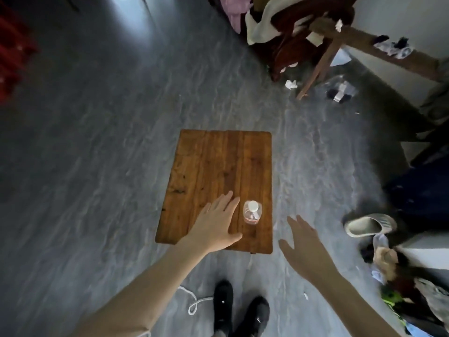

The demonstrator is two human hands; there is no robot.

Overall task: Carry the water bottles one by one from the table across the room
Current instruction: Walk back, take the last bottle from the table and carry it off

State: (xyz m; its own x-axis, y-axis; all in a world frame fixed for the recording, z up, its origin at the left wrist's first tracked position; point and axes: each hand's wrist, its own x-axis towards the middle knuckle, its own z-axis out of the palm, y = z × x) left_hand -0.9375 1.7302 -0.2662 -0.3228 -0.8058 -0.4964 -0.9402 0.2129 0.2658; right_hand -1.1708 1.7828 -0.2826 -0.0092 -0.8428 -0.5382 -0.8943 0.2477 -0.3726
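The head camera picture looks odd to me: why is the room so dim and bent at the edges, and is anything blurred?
In the head view, light falls mostly on the table and bottle, while the corners go dark; a pale glare sits on the floor at top left; the wide lens bends the edges, and the red thing at far left is smeared and soft.
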